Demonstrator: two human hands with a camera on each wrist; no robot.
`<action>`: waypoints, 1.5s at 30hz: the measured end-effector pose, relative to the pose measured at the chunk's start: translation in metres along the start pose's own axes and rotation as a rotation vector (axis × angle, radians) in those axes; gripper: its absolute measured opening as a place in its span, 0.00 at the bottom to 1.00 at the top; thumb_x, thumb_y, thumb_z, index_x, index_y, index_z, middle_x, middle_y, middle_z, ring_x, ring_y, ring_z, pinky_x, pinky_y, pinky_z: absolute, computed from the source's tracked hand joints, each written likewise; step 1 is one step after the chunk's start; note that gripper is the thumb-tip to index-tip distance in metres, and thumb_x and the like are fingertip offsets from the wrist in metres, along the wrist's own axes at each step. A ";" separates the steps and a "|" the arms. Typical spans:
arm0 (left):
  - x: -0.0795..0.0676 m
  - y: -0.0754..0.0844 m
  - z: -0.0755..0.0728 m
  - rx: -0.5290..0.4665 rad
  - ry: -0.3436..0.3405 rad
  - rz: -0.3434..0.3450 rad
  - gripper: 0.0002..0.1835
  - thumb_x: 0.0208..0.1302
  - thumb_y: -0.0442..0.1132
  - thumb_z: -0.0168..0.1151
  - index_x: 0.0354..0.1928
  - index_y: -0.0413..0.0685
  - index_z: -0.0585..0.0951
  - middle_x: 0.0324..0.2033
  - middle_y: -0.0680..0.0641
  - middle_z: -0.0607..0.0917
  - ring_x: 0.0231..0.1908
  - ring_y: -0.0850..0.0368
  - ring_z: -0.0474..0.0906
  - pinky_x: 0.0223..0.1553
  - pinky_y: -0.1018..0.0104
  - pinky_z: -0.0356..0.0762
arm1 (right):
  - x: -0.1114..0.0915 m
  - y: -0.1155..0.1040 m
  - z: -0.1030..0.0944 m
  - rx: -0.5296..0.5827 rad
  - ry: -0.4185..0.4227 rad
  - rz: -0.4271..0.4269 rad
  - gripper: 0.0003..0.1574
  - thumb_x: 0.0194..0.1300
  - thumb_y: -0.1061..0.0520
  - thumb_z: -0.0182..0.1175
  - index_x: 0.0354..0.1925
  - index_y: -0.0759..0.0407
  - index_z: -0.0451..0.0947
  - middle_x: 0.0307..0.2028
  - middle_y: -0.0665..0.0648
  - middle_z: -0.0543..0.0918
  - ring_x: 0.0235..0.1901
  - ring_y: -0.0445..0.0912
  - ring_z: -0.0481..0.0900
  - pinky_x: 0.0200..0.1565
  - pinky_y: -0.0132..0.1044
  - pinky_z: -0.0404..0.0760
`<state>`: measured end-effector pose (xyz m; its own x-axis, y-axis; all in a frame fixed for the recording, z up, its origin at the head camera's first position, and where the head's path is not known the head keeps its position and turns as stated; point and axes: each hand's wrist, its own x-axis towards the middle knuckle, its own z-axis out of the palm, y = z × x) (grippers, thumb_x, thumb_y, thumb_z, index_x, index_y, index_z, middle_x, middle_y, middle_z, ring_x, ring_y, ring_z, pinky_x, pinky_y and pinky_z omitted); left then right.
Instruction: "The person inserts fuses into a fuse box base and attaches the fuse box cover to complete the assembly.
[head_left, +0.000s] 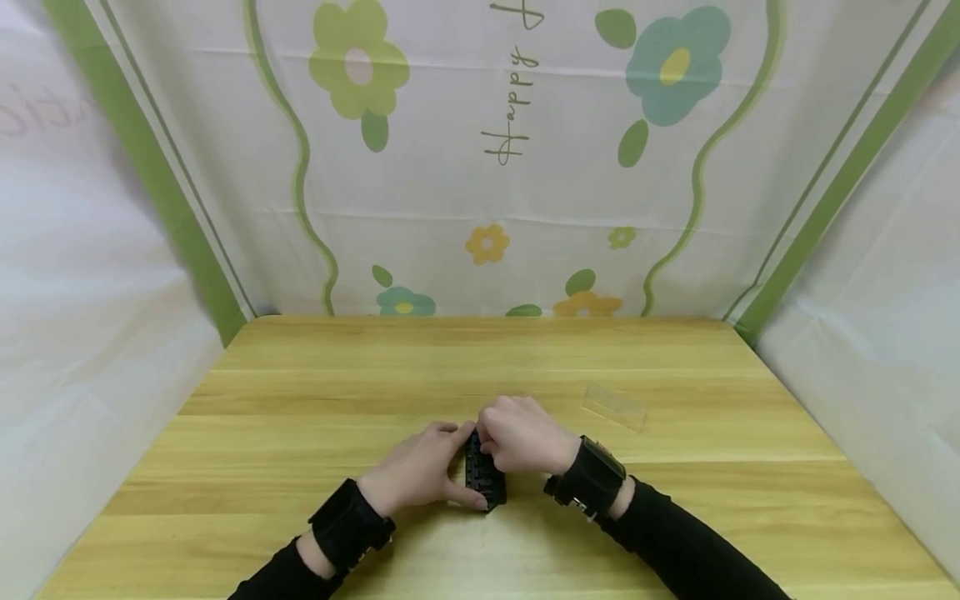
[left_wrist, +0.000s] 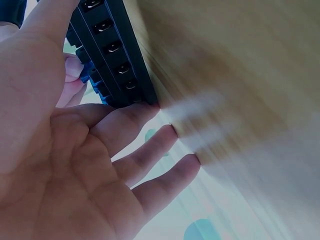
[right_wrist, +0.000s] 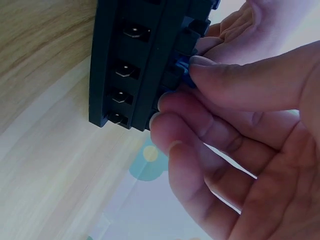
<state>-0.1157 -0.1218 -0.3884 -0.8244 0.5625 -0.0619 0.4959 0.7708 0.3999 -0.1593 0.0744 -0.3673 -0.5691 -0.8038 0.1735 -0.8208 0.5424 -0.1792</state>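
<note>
A long black fuse block (head_left: 484, 475) with metal terminal tabs along its side lies on the table. My left hand (head_left: 420, 467) holds it by its ends, the thumb at the near end and the index finger at the far end. In the left wrist view the other fingertips (left_wrist: 192, 161) touch the tabletop. My right hand (head_left: 528, 433) is over the block's far part. Between its thumb and index finger it pinches a small blue fuse (right_wrist: 184, 70) at the block's top. The fingers hide most of that fuse, so how deep it sits I cannot tell.
A clear plastic cover (head_left: 615, 406) lies on the wooden table (head_left: 300, 392) beyond the right hand. White cloth with printed flowers (head_left: 487, 243) hangs behind the table, and white cloth walls stand at both sides.
</note>
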 end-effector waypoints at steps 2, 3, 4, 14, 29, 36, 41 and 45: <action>0.000 0.000 0.001 0.000 -0.002 -0.003 0.58 0.46 0.74 0.61 0.72 0.46 0.59 0.58 0.38 0.73 0.60 0.46 0.67 0.56 0.56 0.68 | 0.000 0.000 0.001 -0.006 0.001 0.000 0.21 0.56 0.60 0.64 0.14 0.44 0.68 0.15 0.42 0.66 0.15 0.35 0.59 0.17 0.24 0.57; 0.000 -0.001 0.001 -0.002 -0.002 -0.005 0.57 0.46 0.74 0.61 0.72 0.46 0.59 0.58 0.38 0.73 0.60 0.46 0.67 0.55 0.56 0.69 | 0.001 0.000 0.001 -0.006 0.002 -0.001 0.21 0.56 0.60 0.64 0.14 0.44 0.68 0.15 0.41 0.65 0.15 0.35 0.59 0.17 0.24 0.57; 0.000 -0.001 0.001 -0.004 -0.002 -0.006 0.58 0.46 0.74 0.61 0.72 0.46 0.59 0.58 0.38 0.73 0.60 0.46 0.67 0.55 0.56 0.69 | 0.001 0.000 0.001 -0.005 0.004 -0.003 0.21 0.56 0.60 0.64 0.14 0.44 0.68 0.15 0.41 0.65 0.15 0.35 0.59 0.17 0.24 0.57; -0.001 -0.002 0.002 0.002 0.005 0.005 0.57 0.46 0.74 0.61 0.73 0.47 0.58 0.58 0.38 0.73 0.59 0.47 0.68 0.55 0.57 0.69 | 0.002 0.001 0.002 0.026 -0.007 -0.004 0.21 0.57 0.61 0.64 0.14 0.44 0.68 0.15 0.41 0.66 0.15 0.35 0.61 0.18 0.24 0.60; 0.001 -0.001 0.005 -0.003 0.013 0.015 0.57 0.47 0.73 0.62 0.73 0.47 0.58 0.57 0.38 0.73 0.59 0.47 0.68 0.55 0.57 0.69 | 0.001 0.001 0.005 0.043 0.013 0.003 0.23 0.56 0.63 0.63 0.13 0.46 0.65 0.14 0.43 0.60 0.15 0.36 0.54 0.18 0.25 0.52; 0.000 -0.003 0.003 -0.007 0.023 0.015 0.55 0.47 0.72 0.63 0.72 0.49 0.60 0.57 0.39 0.74 0.59 0.47 0.68 0.54 0.56 0.70 | 0.003 -0.001 0.005 0.055 0.024 -0.001 0.23 0.54 0.65 0.62 0.12 0.47 0.64 0.14 0.43 0.57 0.16 0.37 0.52 0.19 0.26 0.51; -0.001 -0.002 0.003 0.001 0.008 0.006 0.55 0.48 0.72 0.62 0.72 0.46 0.60 0.59 0.39 0.72 0.60 0.47 0.67 0.56 0.56 0.68 | 0.002 0.005 0.004 0.116 -0.023 -0.013 0.17 0.58 0.61 0.65 0.16 0.48 0.74 0.17 0.40 0.67 0.17 0.33 0.63 0.21 0.22 0.62; 0.000 0.000 0.002 -0.001 0.002 0.003 0.56 0.47 0.73 0.61 0.72 0.44 0.60 0.60 0.39 0.71 0.61 0.47 0.66 0.56 0.56 0.68 | 0.000 0.015 -0.002 0.186 -0.073 -0.056 0.08 0.59 0.62 0.65 0.25 0.51 0.83 0.24 0.41 0.76 0.22 0.32 0.72 0.26 0.22 0.71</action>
<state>-0.1151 -0.1216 -0.3905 -0.8236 0.5641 -0.0594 0.4978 0.7690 0.4010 -0.1710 0.0831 -0.3683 -0.5123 -0.8506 0.1184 -0.8236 0.4476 -0.3484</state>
